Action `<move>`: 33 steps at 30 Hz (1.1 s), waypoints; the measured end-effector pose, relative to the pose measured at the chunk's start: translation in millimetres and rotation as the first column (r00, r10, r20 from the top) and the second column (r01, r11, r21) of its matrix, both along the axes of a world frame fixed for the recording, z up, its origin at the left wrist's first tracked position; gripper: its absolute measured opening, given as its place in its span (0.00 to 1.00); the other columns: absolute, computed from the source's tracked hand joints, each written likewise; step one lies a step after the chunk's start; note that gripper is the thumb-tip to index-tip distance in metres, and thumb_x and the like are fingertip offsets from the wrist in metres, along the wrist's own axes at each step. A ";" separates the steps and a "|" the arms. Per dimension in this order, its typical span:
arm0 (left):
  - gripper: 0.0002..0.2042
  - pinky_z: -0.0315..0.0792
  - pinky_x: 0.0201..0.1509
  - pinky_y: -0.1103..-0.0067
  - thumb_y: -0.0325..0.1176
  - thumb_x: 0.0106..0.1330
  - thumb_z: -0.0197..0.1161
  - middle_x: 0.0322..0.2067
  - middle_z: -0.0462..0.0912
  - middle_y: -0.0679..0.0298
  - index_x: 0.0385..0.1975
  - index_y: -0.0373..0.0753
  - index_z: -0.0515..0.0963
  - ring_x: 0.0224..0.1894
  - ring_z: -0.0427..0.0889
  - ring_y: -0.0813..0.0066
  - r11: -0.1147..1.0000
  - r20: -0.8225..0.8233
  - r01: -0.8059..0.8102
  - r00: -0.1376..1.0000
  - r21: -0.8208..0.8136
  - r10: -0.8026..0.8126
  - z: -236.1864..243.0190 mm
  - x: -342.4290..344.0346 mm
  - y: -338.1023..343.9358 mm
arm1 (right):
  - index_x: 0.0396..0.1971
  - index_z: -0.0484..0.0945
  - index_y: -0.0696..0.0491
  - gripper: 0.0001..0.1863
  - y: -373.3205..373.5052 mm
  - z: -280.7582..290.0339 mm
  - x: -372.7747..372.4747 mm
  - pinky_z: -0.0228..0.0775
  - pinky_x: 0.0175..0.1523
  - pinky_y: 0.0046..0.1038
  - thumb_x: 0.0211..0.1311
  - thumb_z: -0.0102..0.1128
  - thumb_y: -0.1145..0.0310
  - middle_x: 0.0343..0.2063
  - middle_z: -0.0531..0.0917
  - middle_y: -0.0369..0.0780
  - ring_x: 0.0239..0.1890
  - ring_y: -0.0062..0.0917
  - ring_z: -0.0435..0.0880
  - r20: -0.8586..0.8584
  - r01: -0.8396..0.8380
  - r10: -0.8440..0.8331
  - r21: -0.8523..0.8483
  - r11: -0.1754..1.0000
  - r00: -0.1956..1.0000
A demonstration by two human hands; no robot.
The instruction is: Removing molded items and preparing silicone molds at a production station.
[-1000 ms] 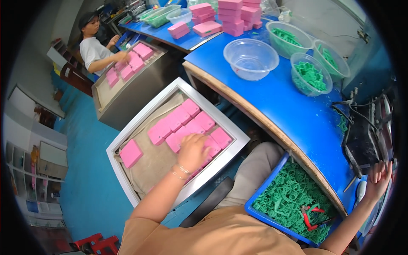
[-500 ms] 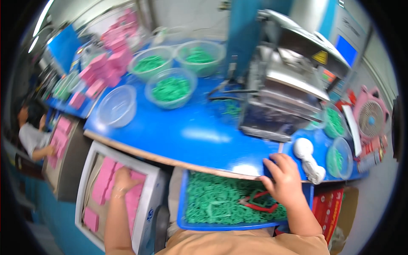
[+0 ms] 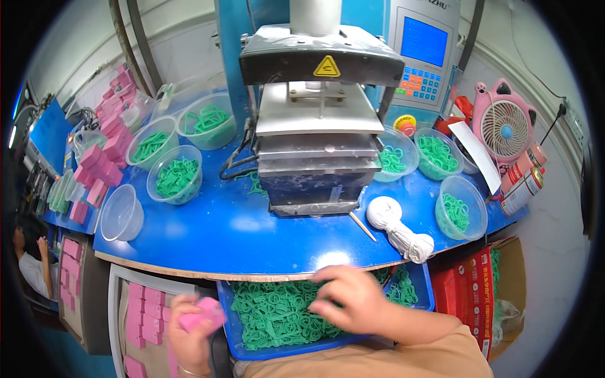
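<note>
My left hand (image 3: 187, 337) is closed around a small pink block (image 3: 207, 314), held up beside the left end of a blue bin (image 3: 431, 293). Tangled green looped pieces (image 3: 271, 315) fill that bin. Over its middle hovers my right hand (image 3: 356, 299), fingers bent and apart, with nothing visible in them. Below and left of my left hand, a white-rimmed box (image 3: 115, 309) holds rows of similar pink blocks (image 3: 151, 310).
On the blue table (image 3: 252, 242) stands a press machine (image 3: 318, 145). Clear bowls of green pieces (image 3: 175, 177) flank it; one bowl (image 3: 122, 214) holds nothing. A white cloth bundle (image 3: 400, 230), wooden stick (image 3: 362, 227) and pink fan (image 3: 504, 126) are rightward. Another person (image 3: 34, 268) sits far left.
My left hand has come up out of the white-rimmed box with a pink block. My right hand has moved left over the bin. The view has swung right toward the press.
</note>
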State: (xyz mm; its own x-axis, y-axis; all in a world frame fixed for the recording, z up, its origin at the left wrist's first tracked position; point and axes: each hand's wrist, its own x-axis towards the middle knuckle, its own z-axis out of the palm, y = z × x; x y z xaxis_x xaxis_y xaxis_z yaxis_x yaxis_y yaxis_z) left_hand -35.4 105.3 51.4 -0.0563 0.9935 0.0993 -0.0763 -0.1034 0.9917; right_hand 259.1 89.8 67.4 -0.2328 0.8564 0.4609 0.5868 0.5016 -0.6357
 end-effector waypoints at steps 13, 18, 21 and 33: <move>0.24 0.57 0.60 0.65 0.32 0.38 0.73 0.49 0.67 0.54 0.37 0.43 0.69 0.56 0.64 0.60 0.643 -0.329 0.754 0.646 0.134 -0.689 22.3 86.3 -7.4 | 0.44 0.61 0.60 0.32 -26.3 -15.0 -43.6 0.70 0.43 0.27 0.52 0.63 0.52 0.36 0.74 0.45 0.39 0.28 0.76 -0.602 -0.440 0.030 -0.548 0.712 0.798; 0.13 0.64 0.52 0.75 0.29 0.50 0.67 0.42 0.67 0.58 0.26 0.39 0.67 0.45 0.68 0.71 0.766 0.284 0.611 0.784 -0.199 -0.552 12.9 85.1 -19.8 | 0.17 0.72 0.54 0.15 -22.0 -6.3 -38.3 0.65 0.25 0.31 0.59 0.54 0.61 0.16 0.74 0.41 0.18 0.31 0.74 -0.125 -0.235 0.210 -0.236 0.943 0.970; 0.10 0.65 0.51 0.75 0.24 0.51 0.63 0.41 0.67 0.59 0.26 0.39 0.65 0.45 0.68 0.71 0.747 0.531 0.644 0.697 -0.165 -0.482 11.7 90.2 -21.3 | 0.16 0.71 0.55 0.15 -24.4 -9.9 -42.6 0.64 0.23 0.28 0.59 0.54 0.63 0.15 0.73 0.40 0.18 0.28 0.73 -0.479 -0.369 0.181 -0.336 0.866 0.859; 0.11 0.61 0.55 0.74 0.24 0.44 0.59 0.31 0.68 0.68 0.22 0.46 0.64 0.45 0.65 0.68 0.666 0.809 0.730 0.481 -0.155 -0.339 1.0 95.7 -16.9 | 0.17 0.75 0.58 0.18 -31.4 0.0 -36.2 0.55 0.19 0.18 0.65 0.50 0.64 0.10 0.71 0.33 0.13 0.12 0.65 -0.790 -0.550 -0.224 -0.571 0.610 0.571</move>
State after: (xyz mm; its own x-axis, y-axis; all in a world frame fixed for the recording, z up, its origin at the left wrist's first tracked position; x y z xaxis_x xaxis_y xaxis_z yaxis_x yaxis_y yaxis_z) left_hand 60.3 88.4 52.4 0.6495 0.7468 -0.1428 -0.5944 0.6159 0.5170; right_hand 222.9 58.4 67.4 -0.3227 0.9249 -0.2011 -0.3280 -0.3086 -0.8929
